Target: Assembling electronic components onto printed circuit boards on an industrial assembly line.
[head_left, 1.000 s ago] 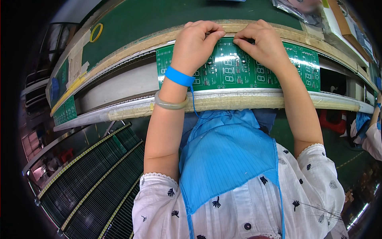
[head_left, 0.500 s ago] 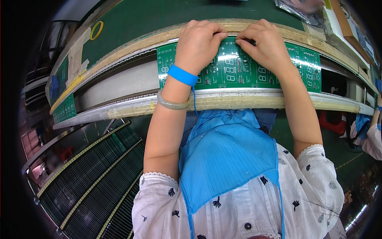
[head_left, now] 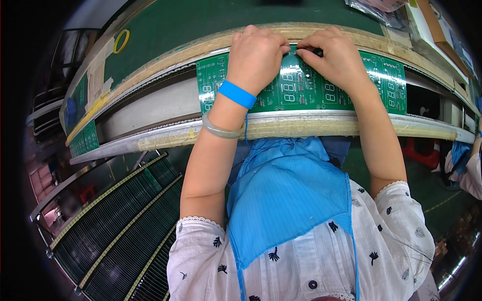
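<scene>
we found the conveyor track (head_left: 150,111) crossing the bench; between its rails lay the green circuit board panel (head_left: 296,103), flat beneath both hands. at lower left we noted the slotted black rack (head_left: 118,215); we could not tell what filled its rows. at upper right stood the cardboard box (head_left: 442,37), its contents unclear to us, with the clear plastic bag (head_left: 376,14) just beside it.

we observed the left hand (head_left: 258,57) nearly closed, fingers curled and tips drawn together at the panel's far edge. we observed the right hand (head_left: 331,55) loosely curled, thumb and forefinger almost meeting near the left fingertips. we could not tell whether either gripped anything. we recorded the blue wristband (head_left: 237,95) above the slimmer grey bangle (head_left: 220,126) on the left arm.
</scene>
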`<action>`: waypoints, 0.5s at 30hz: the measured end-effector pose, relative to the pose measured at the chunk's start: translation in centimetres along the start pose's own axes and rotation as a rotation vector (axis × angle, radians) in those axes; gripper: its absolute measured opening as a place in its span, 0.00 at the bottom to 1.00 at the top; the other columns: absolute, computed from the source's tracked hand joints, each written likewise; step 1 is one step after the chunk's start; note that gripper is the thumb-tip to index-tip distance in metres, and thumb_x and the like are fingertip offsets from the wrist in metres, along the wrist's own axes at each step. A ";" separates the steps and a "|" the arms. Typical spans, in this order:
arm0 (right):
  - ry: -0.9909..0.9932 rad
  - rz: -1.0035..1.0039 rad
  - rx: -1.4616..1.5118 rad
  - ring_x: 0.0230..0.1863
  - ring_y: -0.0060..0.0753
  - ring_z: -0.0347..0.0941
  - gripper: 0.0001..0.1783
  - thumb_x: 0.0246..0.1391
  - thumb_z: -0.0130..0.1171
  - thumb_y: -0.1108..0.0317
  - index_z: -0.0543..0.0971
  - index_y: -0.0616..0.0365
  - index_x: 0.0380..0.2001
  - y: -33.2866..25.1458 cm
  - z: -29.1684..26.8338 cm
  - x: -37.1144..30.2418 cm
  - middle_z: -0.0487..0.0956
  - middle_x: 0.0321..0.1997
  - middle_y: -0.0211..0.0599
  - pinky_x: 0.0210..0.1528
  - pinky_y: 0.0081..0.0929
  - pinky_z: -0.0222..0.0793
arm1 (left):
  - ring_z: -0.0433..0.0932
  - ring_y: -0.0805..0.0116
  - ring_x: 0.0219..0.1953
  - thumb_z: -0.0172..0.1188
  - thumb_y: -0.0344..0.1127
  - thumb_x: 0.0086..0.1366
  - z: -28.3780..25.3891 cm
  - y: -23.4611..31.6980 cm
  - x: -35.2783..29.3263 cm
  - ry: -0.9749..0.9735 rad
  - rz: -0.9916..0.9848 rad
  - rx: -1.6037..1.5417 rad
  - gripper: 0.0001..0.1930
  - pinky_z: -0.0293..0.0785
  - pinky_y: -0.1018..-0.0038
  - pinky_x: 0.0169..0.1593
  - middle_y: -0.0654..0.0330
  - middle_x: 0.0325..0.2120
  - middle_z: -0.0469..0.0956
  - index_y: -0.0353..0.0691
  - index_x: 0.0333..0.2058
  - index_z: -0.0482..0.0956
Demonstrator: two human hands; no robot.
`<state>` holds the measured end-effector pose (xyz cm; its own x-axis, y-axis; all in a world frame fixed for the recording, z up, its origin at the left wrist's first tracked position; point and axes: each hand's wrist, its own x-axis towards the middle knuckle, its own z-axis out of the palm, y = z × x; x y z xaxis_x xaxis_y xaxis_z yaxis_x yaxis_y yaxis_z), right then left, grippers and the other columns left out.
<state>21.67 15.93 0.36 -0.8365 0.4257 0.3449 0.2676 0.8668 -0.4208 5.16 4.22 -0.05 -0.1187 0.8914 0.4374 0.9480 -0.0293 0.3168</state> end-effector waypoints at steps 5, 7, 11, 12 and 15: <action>0.007 -0.001 0.007 0.39 0.42 0.73 0.10 0.49 0.65 0.64 0.85 0.56 0.34 -0.1 -0.2 -0.1 0.82 0.32 0.35 0.45 0.36 0.70 | 0.76 0.55 0.38 0.64 0.37 0.58 -0.2 0.5 0.2 -0.033 -0.004 0.060 0.06 0.71 0.61 0.45 0.60 0.30 0.82 0.43 0.30 0.85; 0.006 0.004 0.011 0.39 0.42 0.73 0.10 0.49 0.65 0.64 0.85 0.56 0.34 0.0 -0.3 0.0 0.82 0.32 0.35 0.45 0.36 0.70 | 0.76 0.55 0.38 0.64 0.37 0.58 -0.2 0.5 0.3 -0.038 0.003 0.070 0.06 0.70 0.61 0.45 0.60 0.30 0.82 0.43 0.30 0.85; 0.018 -0.005 0.013 0.39 0.41 0.73 0.10 0.49 0.65 0.63 0.84 0.56 0.33 0.0 -0.1 -0.1 0.82 0.32 0.35 0.44 0.36 0.70 | 0.76 0.55 0.38 0.64 0.37 0.58 -0.2 0.7 0.3 -0.044 0.016 0.096 0.06 0.70 0.61 0.44 0.60 0.29 0.82 0.44 0.31 0.85; 0.023 -0.009 0.014 0.39 0.41 0.73 0.10 0.49 0.64 0.63 0.84 0.56 0.33 -0.1 -0.2 0.0 0.82 0.32 0.35 0.44 0.36 0.70 | 0.76 0.55 0.38 0.64 0.37 0.58 -0.2 0.7 0.3 -0.045 0.017 0.096 0.06 0.70 0.61 0.44 0.60 0.29 0.82 0.44 0.31 0.85; -0.031 0.033 0.043 0.38 0.41 0.73 0.10 0.50 0.64 0.63 0.84 0.56 0.33 -0.9 -0.9 0.2 0.82 0.31 0.35 0.44 0.36 0.69 | 0.76 0.55 0.38 0.64 0.37 0.58 -0.2 0.7 0.2 -0.060 0.010 0.106 0.06 0.69 0.60 0.43 0.61 0.29 0.82 0.44 0.30 0.85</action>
<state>21.71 15.51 1.54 -0.8423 0.4448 0.3045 0.2747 0.8402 -0.4675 5.75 4.27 0.48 -0.0941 0.9168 0.3882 0.9753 0.0066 0.2209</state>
